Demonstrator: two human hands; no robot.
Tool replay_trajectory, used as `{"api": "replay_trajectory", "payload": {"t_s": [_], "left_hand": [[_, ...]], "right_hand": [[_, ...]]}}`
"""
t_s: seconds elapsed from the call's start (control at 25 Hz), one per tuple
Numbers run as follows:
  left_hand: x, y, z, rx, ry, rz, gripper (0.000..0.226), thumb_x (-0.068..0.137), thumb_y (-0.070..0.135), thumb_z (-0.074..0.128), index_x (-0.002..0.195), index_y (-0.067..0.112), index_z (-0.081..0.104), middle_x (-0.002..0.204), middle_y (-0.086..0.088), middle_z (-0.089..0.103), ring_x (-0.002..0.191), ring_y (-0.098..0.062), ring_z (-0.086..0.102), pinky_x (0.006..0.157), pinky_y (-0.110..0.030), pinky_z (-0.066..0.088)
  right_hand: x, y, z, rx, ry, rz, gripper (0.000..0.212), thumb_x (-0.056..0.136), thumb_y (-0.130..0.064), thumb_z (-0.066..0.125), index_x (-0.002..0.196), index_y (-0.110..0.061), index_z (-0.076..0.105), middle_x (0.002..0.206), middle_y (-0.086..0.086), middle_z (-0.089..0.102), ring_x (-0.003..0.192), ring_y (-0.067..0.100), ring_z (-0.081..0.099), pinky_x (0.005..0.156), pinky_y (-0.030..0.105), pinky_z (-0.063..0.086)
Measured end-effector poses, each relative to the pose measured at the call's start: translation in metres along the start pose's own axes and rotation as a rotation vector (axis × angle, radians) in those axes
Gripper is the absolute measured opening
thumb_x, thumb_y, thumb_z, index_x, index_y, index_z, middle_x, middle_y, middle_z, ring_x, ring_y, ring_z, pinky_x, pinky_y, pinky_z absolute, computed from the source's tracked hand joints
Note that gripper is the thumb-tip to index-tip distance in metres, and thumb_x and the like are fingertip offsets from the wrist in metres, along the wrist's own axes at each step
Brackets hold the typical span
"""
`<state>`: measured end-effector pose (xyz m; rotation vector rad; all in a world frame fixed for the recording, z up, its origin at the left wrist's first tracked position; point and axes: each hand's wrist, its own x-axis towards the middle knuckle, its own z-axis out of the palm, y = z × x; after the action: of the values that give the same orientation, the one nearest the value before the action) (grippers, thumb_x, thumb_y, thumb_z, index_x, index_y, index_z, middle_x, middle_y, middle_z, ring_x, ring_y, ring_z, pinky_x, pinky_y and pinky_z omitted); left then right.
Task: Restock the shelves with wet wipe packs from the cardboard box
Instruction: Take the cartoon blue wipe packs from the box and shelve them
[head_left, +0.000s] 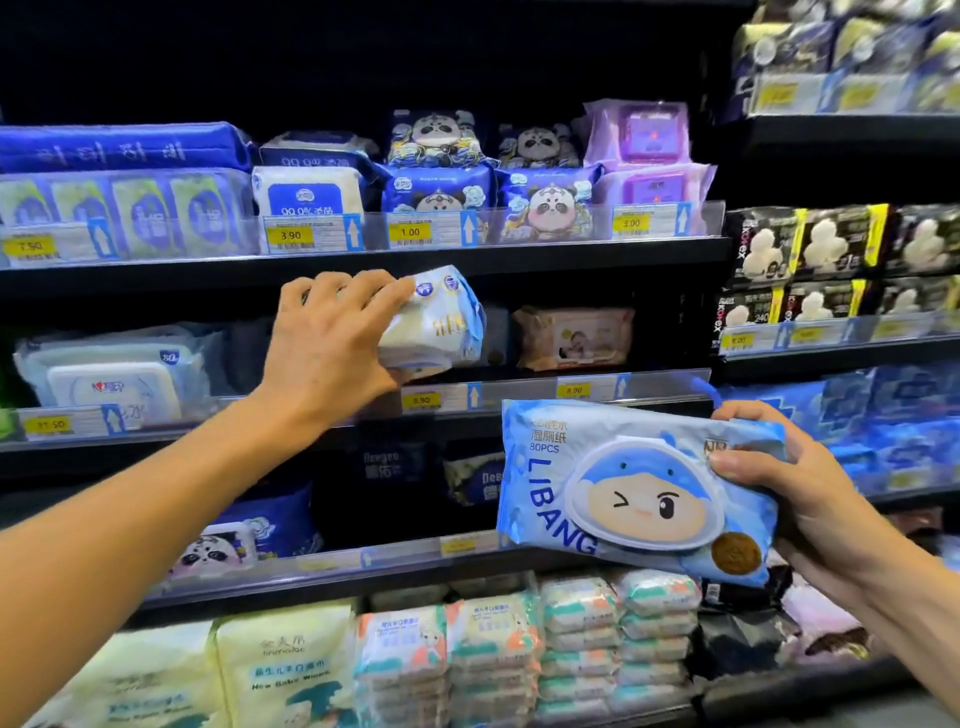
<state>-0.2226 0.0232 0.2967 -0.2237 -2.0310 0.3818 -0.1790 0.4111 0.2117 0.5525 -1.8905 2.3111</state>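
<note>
Wipes pack (441, 325) is hovering at the shelf mouth, the left hand (332, 338) curling round its near end. Its loose far end is risking snagging the price rail (519, 392) below the grip. The right hand (810, 483) is clutching a second pack (639, 493).

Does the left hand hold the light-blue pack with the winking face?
No, the right hand grips the winking-face pack; the left hand holds a pale pack.

This is a shop aisle: dark tiered shelves (363, 264) carry matching rows of packaged wipes (311, 195) behind clear plastic rails (571, 228), each rail fitted with yellow price tags (290, 235) and blue arrow labels (468, 228).
</note>
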Motion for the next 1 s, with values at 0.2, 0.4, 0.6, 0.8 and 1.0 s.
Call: {"api": "replay_trajectory", "payload": {"t_s": [0.2, 0.4, 0.6, 0.8, 1.0], "left_hand": [[0.014, 0.009, 0.041, 0.173, 0.124, 0.079, 0.068, 0.081, 0.052, 0.068, 0.139, 0.023, 0.047, 0.132, -0.007, 0.054, 0.109, -0.037, 0.051, 0.090, -0.048, 0.036], [0.012, 0.009, 0.064, 0.147, 0.093, 0.111, 0.076, 0.074, 0.041, 0.080, 0.141, 0.020, 0.050, 0.131, -0.012, 0.054, 0.110, -0.041, 0.050, 0.091, -0.051, 0.037], [0.019, 0.006, 0.070, 0.022, -0.068, 0.047, 0.078, 0.062, 0.039, 0.090, 0.132, 0.020, 0.060, 0.124, -0.014, 0.061, 0.095, -0.041, 0.056, 0.080, -0.050, 0.048], [0.030, 0.012, 0.074, -0.133, -0.261, -0.186, 0.062, 0.063, 0.066, 0.081, 0.105, 0.022, 0.069, 0.097, -0.008, 0.068, 0.084, -0.034, 0.062, 0.067, -0.041, 0.049], [0.065, 0.003, 0.081, -0.249, -0.729, -0.347, 0.066, 0.066, 0.075, 0.071, 0.069, 0.010, 0.059, 0.065, -0.008, 0.061, 0.062, -0.020, 0.054, 0.057, -0.035, 0.041]], "right_hand": [[-0.008, 0.017, -0.026, 0.014, 0.018, 0.001, 0.027, 0.070, -0.005, 0.066, 0.092, -0.020, 0.062, 0.079, 0.006, 0.062, 0.061, 0.020, 0.064, 0.052, 0.024, 0.055], [-0.003, 0.022, -0.036, 0.043, 0.026, 0.008, 0.032, 0.066, -0.002, 0.070, 0.091, -0.020, 0.063, 0.080, 0.006, 0.062, 0.060, 0.019, 0.063, 0.052, 0.022, 0.054], [0.009, 0.022, -0.030, 0.079, 0.008, 0.008, 0.032, 0.065, -0.003, 0.069, 0.092, -0.019, 0.061, 0.076, 0.005, 0.063, 0.059, 0.018, 0.064, 0.050, 0.023, 0.055], [0.015, 0.029, -0.019, 0.095, -0.026, 0.018, 0.037, 0.059, -0.008, 0.076, 0.091, -0.022, 0.063, 0.079, 0.006, 0.063, 0.061, 0.020, 0.063, 0.051, 0.024, 0.055], [0.027, 0.033, -0.006, 0.079, -0.048, 0.017, 0.051, 0.047, -0.014, 0.087, 0.092, -0.023, 0.065, 0.085, 0.011, 0.063, 0.064, 0.025, 0.063, 0.053, 0.028, 0.056]]}}
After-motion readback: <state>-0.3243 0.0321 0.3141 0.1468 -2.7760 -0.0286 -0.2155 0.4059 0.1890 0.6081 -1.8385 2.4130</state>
